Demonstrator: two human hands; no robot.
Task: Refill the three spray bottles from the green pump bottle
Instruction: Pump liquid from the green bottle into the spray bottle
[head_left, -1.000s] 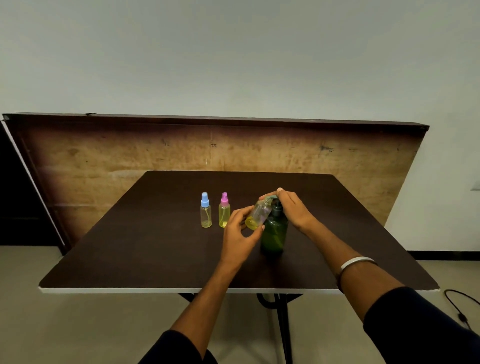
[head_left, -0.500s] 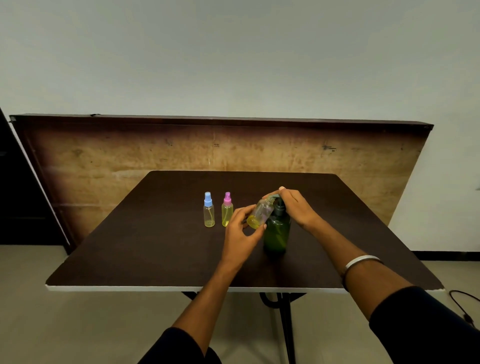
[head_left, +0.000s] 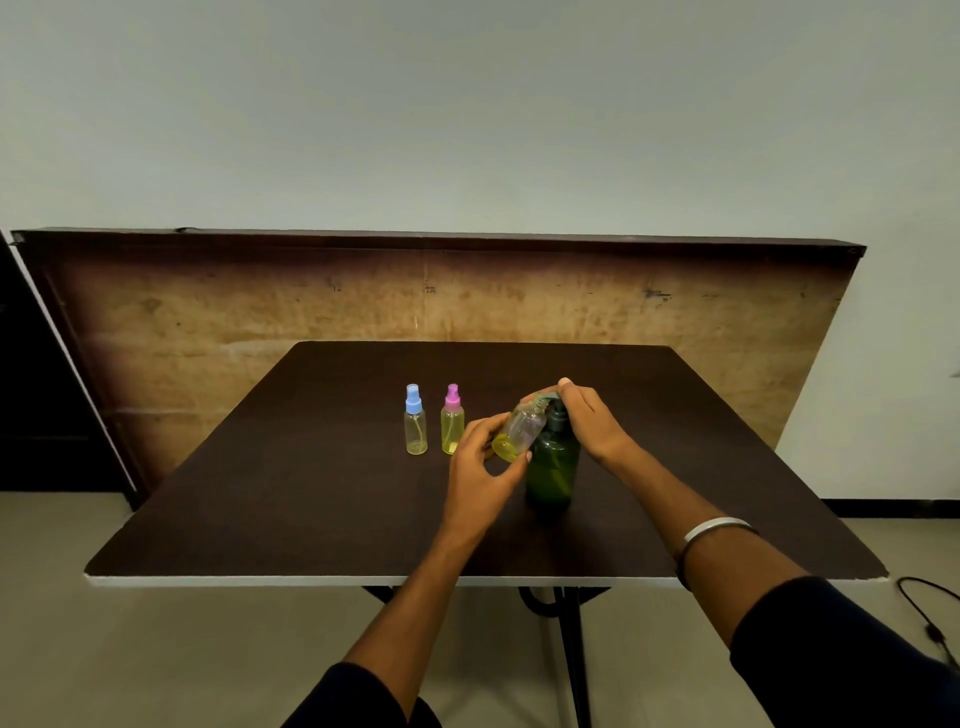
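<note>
Dark table (head_left: 260, 493) carried everything: nearest, the left hand (head_left: 480, 467) pinched a tilted, uncapped spray bottle (head_left: 519, 430) between curled fingers, its mouth at the green bottle's (head_left: 553, 467) pump, pressed by the right hand (head_left: 592, 421), with blue-capped (head_left: 415, 423) and pink-capped (head_left: 452, 422) bottles upright beyond.

A dark brown table (head_left: 311, 499) has a matt, smooth laminate-like top with a pale edge. Behind it, at twelve o'clock, a worn wooden board (head_left: 311, 312) looks rough and stained. The spray bottles are clear, glossy plastic: blue-capped bottle (head_left: 415, 426), pink-capped bottle (head_left: 452, 423). The green pump bottle (head_left: 553, 467) is translucent, shiny plastic. A smooth metal bangle (head_left: 714, 530) gleams.
</note>
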